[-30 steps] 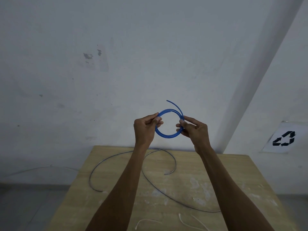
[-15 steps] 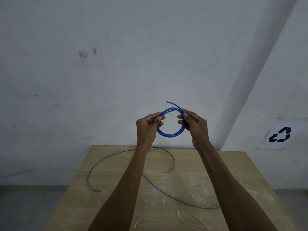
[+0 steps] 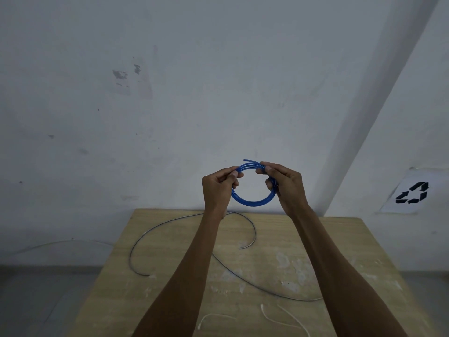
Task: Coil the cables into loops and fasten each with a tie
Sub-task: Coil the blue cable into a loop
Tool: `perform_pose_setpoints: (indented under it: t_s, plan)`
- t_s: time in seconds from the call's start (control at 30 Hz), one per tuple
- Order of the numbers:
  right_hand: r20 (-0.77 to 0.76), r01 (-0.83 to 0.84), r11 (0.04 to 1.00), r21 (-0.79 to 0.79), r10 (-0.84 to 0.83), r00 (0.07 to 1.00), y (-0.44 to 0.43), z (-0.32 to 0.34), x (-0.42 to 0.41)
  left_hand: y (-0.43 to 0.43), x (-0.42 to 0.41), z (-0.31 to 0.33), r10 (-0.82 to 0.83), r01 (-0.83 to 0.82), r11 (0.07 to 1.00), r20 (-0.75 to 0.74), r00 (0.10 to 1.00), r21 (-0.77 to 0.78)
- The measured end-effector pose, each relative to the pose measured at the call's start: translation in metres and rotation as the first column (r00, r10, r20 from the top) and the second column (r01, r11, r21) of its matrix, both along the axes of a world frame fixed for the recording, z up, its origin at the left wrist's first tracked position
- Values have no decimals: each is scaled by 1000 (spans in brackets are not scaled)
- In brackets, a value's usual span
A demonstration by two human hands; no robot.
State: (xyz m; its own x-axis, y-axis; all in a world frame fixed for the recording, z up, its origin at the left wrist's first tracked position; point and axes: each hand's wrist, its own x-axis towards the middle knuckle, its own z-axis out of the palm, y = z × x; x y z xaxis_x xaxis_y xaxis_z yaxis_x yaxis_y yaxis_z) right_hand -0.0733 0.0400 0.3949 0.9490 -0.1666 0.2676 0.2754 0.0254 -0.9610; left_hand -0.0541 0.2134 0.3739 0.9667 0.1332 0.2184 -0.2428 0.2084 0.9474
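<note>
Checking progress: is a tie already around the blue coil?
No, the blue coil shows no tie; the white ties lie on the table.

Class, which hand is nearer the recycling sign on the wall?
Right. The right hand grips the blue coil on the side toward the recycling sign; the left hand grips the coil's opposite side, farther from it.
</note>
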Motion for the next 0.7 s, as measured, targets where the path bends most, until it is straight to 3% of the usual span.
perform_pose_setpoints:
  t_s: [0.2,0.4,0.7]
  plan:
    - [-19,32,993,-114,-34,999,-6,-5,2,-5,0,-6,-42,39,998,-69,997,-49]
    - [-129,-3,996,-86,-8,992,-26,-12,-1,-20,-1,-4,-228,140,938,-263,937,-316]
    - [-169,84,991,-101,-100,981,-63,-19,-5,-63,7,-21,-177,164,983,-187,966,-84]
